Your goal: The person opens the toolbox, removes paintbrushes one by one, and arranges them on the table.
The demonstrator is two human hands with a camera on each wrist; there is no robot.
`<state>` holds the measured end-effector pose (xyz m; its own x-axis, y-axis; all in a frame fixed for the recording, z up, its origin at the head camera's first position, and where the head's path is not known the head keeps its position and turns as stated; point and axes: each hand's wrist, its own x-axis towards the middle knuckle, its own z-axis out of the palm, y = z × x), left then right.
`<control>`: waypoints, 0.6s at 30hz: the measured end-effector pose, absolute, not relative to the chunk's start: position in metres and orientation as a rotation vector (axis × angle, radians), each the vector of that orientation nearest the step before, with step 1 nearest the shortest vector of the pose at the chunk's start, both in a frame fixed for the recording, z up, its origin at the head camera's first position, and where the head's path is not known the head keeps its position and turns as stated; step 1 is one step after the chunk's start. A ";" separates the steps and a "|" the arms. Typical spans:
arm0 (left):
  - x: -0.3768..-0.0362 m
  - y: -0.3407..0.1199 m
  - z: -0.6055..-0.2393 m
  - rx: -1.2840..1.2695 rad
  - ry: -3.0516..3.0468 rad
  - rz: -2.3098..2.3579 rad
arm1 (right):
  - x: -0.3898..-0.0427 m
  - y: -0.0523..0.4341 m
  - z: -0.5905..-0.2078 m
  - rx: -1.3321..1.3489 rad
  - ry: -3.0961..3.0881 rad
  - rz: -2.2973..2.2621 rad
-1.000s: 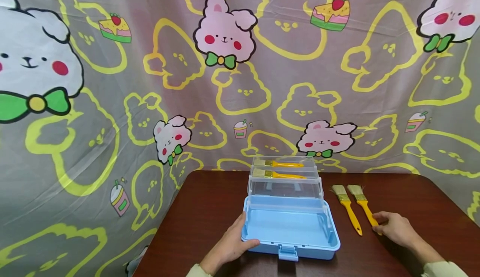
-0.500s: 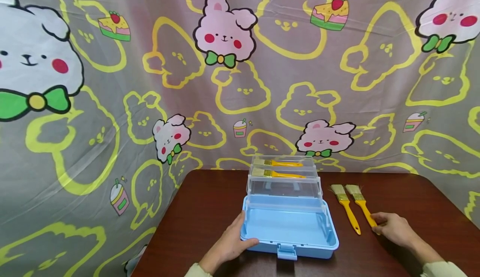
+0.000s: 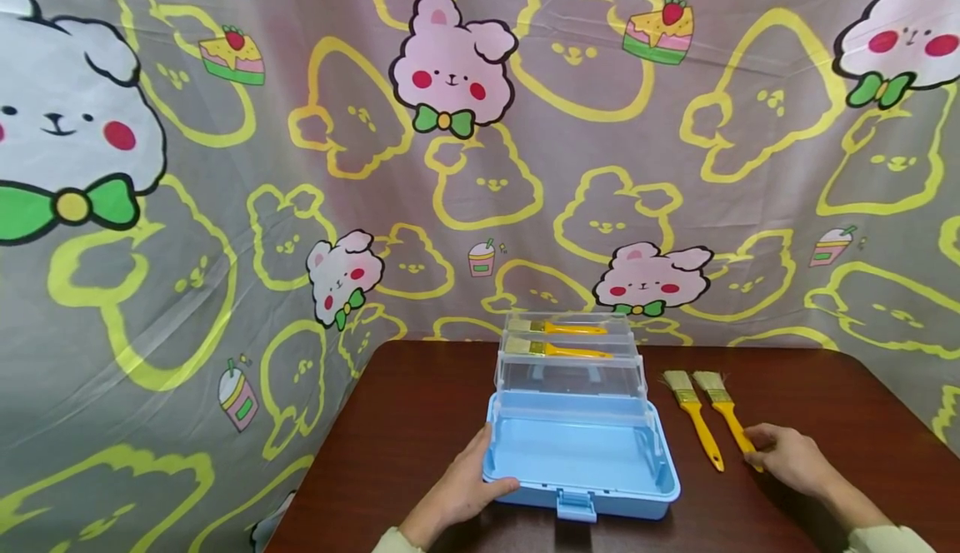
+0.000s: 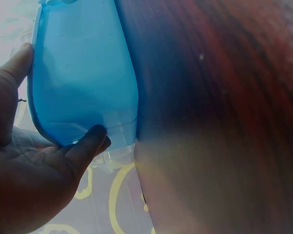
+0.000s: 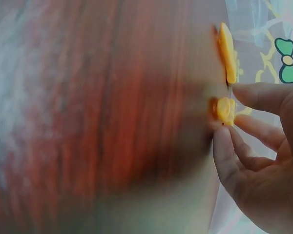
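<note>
A light blue plastic toolbox (image 3: 577, 453) stands with its lid and clear trays raised at the back. My left hand (image 3: 459, 486) rests against its front left corner, thumb on the front rim and fingers along the side; the left wrist view shows these fingers touching the blue wall (image 4: 83, 73). Two paintbrushes with yellow handles lie right of the box. My right hand (image 3: 793, 457) pinches the handle end of the right paintbrush (image 3: 726, 410), also seen end-on as a yellow handle (image 5: 226, 111). The left paintbrush (image 3: 699, 432) lies beside it, untouched.
Two more paintbrushes, an upper one (image 3: 573, 329) and a lower one (image 3: 573, 351), lie in the clear trays (image 3: 570, 376). The dark wooden table (image 3: 420, 403) ends at a curtain (image 3: 555, 161) printed with cartoon rabbits. A latch (image 3: 576, 505) hangs at the toolbox front.
</note>
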<state>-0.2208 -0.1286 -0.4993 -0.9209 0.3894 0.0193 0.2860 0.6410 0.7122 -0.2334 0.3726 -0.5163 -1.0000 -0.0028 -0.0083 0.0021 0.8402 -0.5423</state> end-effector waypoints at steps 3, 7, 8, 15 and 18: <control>-0.221 -0.129 -0.499 0.578 2.723 1.150 | -0.235 0.373 -0.511 0.044 3.018 -0.871; -0.220 -0.129 -0.499 0.581 2.713 1.157 | -0.236 0.372 -0.504 0.103 3.043 -0.887; -0.220 -0.129 -0.499 0.579 2.710 1.158 | -0.236 0.371 -0.502 0.106 3.051 -0.897; -0.220 -0.129 -0.499 0.575 2.714 1.146 | -0.236 0.357 -0.480 0.051 3.131 -0.968; -0.221 -0.129 -0.498 0.582 2.721 1.144 | -0.238 0.347 -0.469 0.009 3.148 -1.006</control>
